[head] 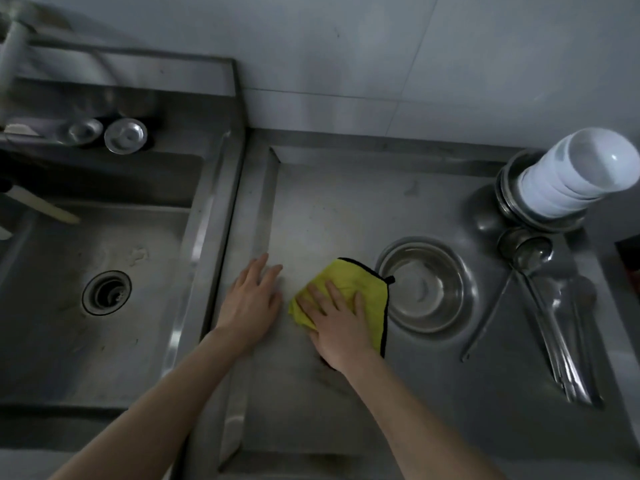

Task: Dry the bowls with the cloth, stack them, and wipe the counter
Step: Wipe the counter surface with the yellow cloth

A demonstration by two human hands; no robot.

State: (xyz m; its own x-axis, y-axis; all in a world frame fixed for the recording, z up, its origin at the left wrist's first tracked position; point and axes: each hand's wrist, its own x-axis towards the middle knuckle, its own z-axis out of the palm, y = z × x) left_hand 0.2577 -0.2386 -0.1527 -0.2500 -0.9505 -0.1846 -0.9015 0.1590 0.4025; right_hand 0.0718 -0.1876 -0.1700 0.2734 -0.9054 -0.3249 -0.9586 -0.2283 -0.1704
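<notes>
Both hands are flat: right hand (337, 323), fingers spread, presses the cloth (349, 294) to wipe the counter (311, 209). Left hand (251, 299), fingers apart, braces beside it.

One wide-angle camera, worn on the person's head, looks forward and steeply down onto the steel counter (311, 209) from close above, so the counter fills the middle and right of the frame. The sink (114, 341) lies left of the counter, the tiled wall (381, 64) rises behind it at the top edge, and the stacked bowls (571, 181) stand on its far right corner.
</notes>
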